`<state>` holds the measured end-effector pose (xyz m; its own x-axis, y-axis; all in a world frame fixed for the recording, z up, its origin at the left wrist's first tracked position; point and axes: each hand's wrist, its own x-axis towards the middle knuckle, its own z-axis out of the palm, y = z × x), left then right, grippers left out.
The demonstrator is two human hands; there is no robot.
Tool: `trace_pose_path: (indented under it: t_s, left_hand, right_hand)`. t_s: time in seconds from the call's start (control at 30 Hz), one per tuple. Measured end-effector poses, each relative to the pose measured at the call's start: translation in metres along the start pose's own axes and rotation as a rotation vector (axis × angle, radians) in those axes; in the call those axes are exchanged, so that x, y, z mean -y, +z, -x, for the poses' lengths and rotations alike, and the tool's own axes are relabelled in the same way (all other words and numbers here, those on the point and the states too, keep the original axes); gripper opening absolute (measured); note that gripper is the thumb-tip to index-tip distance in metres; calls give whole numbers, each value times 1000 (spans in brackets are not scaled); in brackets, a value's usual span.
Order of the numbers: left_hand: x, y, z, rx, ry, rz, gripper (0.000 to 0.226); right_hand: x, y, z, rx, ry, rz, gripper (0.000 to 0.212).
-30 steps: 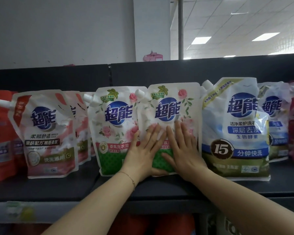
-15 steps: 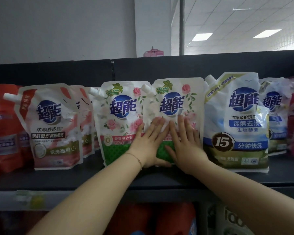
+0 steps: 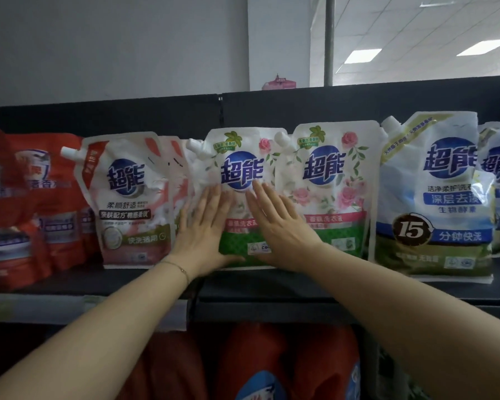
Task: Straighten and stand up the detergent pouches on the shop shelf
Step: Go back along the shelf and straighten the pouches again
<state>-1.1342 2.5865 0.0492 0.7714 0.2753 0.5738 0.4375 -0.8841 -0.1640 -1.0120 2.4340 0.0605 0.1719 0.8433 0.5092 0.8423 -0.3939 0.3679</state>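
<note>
L hand [image 3: 205, 226] & R hand [image 3: 280, 226] flat, fingers straight, pressing upright green rose pouch [image 3: 240, 168] on shelf [image 3: 272, 287].

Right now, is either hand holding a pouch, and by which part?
Nothing is gripped. The left hand and right hand press flat, fingers straight, on the front face of the left rose pouch, below its logo.

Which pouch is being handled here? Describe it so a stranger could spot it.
On the dark shelf, mid-row, two white pouches with pink roses and green bases stand side by side. It is the left rose pouch, next to the pink-and-white pouch; the left hand and right hand lie flat on its front.
</note>
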Motion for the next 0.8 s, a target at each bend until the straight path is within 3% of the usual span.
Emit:
trace_pose_path:
  t_s: [0.27,0.8]
  left_hand:
    - [16,11,-15,118,-18,-52,143]
    - [18,20,-16,28,-51,-111,142]
  right_hand:
    - [6,9,-26,137,13,-40,137]
    - [19,25,-18,45,101,-64,123]
